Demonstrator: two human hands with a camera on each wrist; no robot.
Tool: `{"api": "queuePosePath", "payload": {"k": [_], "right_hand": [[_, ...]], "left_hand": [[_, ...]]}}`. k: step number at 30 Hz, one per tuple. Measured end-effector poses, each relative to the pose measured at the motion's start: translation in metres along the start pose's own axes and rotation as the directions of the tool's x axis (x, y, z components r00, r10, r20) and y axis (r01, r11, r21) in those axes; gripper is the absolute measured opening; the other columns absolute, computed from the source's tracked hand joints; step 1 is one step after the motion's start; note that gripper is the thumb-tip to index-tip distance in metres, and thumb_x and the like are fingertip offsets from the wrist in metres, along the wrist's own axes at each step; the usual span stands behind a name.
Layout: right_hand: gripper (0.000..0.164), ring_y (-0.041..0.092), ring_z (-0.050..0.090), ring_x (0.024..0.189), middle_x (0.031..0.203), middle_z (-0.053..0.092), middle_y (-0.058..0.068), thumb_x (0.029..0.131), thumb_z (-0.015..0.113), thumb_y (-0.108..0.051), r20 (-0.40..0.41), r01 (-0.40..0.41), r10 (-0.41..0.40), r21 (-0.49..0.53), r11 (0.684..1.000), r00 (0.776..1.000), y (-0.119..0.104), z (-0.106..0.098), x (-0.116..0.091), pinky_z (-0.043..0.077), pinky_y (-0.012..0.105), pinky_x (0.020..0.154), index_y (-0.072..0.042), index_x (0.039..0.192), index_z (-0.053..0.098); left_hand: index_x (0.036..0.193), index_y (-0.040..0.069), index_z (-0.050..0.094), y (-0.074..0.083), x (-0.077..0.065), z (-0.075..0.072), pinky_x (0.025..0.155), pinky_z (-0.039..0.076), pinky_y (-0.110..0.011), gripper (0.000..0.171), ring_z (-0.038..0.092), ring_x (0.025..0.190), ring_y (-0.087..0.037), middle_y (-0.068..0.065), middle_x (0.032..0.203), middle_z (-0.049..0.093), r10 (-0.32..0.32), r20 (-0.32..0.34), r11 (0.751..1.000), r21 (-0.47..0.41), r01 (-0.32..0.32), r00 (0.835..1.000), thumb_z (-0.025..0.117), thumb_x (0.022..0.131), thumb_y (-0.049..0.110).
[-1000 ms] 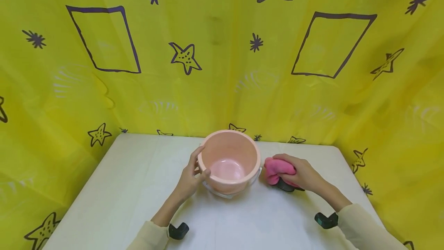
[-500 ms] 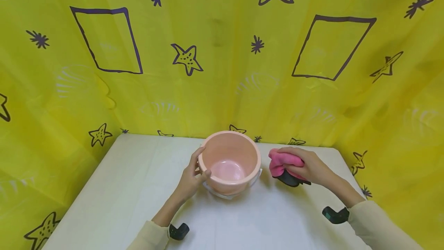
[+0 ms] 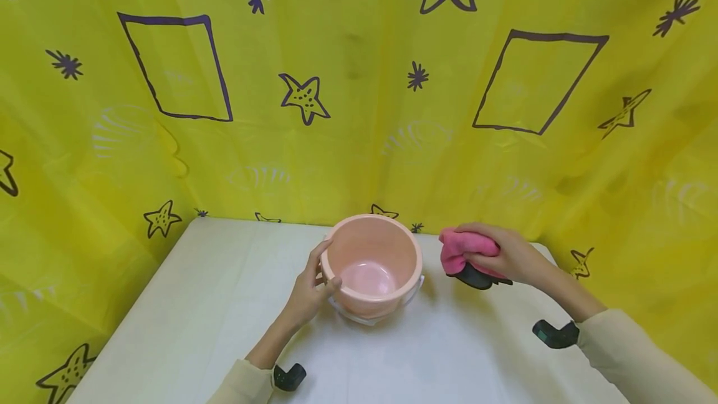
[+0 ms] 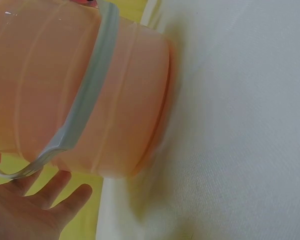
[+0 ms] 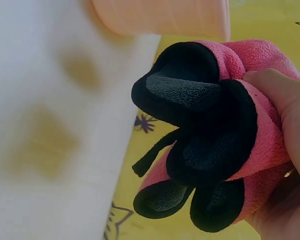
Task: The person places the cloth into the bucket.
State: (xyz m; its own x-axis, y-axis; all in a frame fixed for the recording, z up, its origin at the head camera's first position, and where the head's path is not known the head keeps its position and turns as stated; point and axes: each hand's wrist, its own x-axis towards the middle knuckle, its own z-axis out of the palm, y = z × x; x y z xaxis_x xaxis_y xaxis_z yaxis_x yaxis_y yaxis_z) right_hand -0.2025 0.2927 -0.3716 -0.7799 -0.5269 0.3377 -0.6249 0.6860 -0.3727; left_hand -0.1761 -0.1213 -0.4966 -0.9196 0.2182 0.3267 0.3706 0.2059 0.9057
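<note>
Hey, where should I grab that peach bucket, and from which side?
Probably by the rim, coming from above on the right. The bucket stands upright with its mouth open upward, so its wall can be pinched from inside and out. The left hand holds the rim's left side, and the handle hangs low, so it would likely need swinging up first.

The desk is white and finely textured, its far corners rounded. On its far part, near the middle, stands a pink bucket, base down and mouth up, the white handle hanging down its near side. Soft yellowish shadows fall on the desk to the bucket's right.
</note>
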Motion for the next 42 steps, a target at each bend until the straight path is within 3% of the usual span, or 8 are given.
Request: {"api": "queuePosePath", "payload": {"k": [7,17,24,31,42], "right_hand": [[0.047,0.008,0.066,0.088,0.107,0.074,-0.005,0.082,0.087,-0.010,0.000,0.057,-0.057,0.012,0.998,0.998,-0.006,-0.016,0.013,0.059,0.029,0.076,-0.019,0.124,0.069],[0.047,0.007,0.064,0.084,0.102,0.072,-0.014,0.081,0.086,-0.006,0.059,0.132,-0.132,0.002,0.991,0.990,-0.021,-0.038,0.043,0.056,0.028,0.074,-0.024,0.121,0.069],[0.047,0.006,0.063,0.086,0.103,0.070,-0.016,0.083,0.081,-0.004,0.120,0.147,-0.145,-0.003,0.989,0.982,-0.036,-0.046,0.069,0.054,0.027,0.076,-0.028,0.122,0.069],[0.041,0.006,0.064,0.085,0.101,0.071,-0.016,0.085,0.081,-0.010,0.157,0.166,-0.162,-0.010,0.986,0.974,-0.052,-0.044,0.095,0.055,0.030,0.077,-0.028,0.121,0.070],[0.040,0.011,0.064,0.083,0.102,0.072,-0.011,0.083,0.084,-0.017,0.223,0.185,-0.185,0.021,0.983,0.957,-0.079,-0.024,0.134,0.055,0.034,0.076,-0.025,0.120,0.071]], "left_hand": [[0.160,0.036,0.028,0.000,-0.002,0.001,0.099,0.050,-0.055,0.078,0.054,0.133,-0.043,-0.007,0.167,0.031,-0.007,-0.010,1.000,-0.002,0.007,1.000,0.070,0.095,0.037],[0.161,0.037,0.027,0.000,-0.002,0.002,0.100,0.051,-0.054,0.080,0.053,0.134,-0.041,-0.005,0.168,0.030,-0.017,-0.008,1.000,-0.010,0.017,1.000,0.068,0.094,0.054],[0.160,0.038,0.028,0.000,-0.001,0.002,0.100,0.051,-0.052,0.079,0.053,0.134,-0.039,-0.004,0.167,0.030,-0.022,-0.012,1.000,-0.014,0.022,1.000,0.069,0.094,0.053],[0.160,0.038,0.028,0.000,-0.001,0.002,0.099,0.051,-0.052,0.080,0.053,0.135,-0.041,-0.003,0.167,0.030,-0.029,-0.017,1.000,-0.011,0.029,0.999,0.068,0.093,0.058],[0.159,0.037,0.029,-0.002,-0.001,0.002,0.097,0.053,-0.049,0.078,0.058,0.128,-0.039,-0.007,0.165,0.035,-0.008,-0.014,1.000,-0.026,0.008,1.000,0.070,0.094,0.049]]}}
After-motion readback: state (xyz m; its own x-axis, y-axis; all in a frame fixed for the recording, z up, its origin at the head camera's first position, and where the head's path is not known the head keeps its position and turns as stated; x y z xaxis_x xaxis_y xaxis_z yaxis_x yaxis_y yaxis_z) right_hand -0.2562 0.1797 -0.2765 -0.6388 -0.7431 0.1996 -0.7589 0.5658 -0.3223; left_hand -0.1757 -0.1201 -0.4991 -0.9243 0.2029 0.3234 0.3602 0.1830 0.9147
